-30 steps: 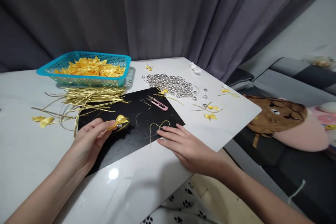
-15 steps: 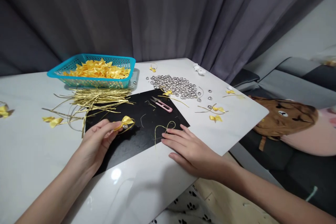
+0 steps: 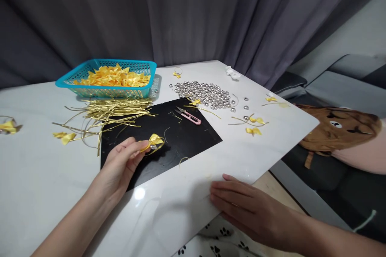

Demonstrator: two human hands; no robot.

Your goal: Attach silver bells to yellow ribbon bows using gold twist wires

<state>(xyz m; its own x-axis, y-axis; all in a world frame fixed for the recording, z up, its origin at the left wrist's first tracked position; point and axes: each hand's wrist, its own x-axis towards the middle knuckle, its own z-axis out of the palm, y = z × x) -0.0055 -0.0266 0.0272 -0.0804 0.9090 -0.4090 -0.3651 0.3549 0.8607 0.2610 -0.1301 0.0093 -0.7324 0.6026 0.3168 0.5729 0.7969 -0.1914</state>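
My left hand [image 3: 124, 164] pinches a yellow ribbon bow [image 3: 156, 139] between thumb and fingers, above a black mat [image 3: 193, 138]. A silver bead [image 3: 153, 147] and a loop of gold cord sit on the bow. My right hand [image 3: 241, 204] is open, its fingers stretched out low over the front edge of the white table, with nothing seen in it. A thin gold cord piece [image 3: 183, 159] lies at the mat's front edge. Pink-handled thread snips [image 3: 193, 118] rest on the mat, beyond both hands.
A blue basket [image 3: 105, 91] full of yellow bows stands at the back left, behind a bundle of gold cords [image 3: 120, 110]. Silver beads [image 3: 205, 94] are heaped behind the mat. Loose bows [image 3: 253, 130] lie at the right, near crumpled white material [image 3: 232, 73].
My right hand has moved from the mat's front corner toward the table's front edge. Less of the thin gold cord shows on the mat. My left hand still holds the bow.
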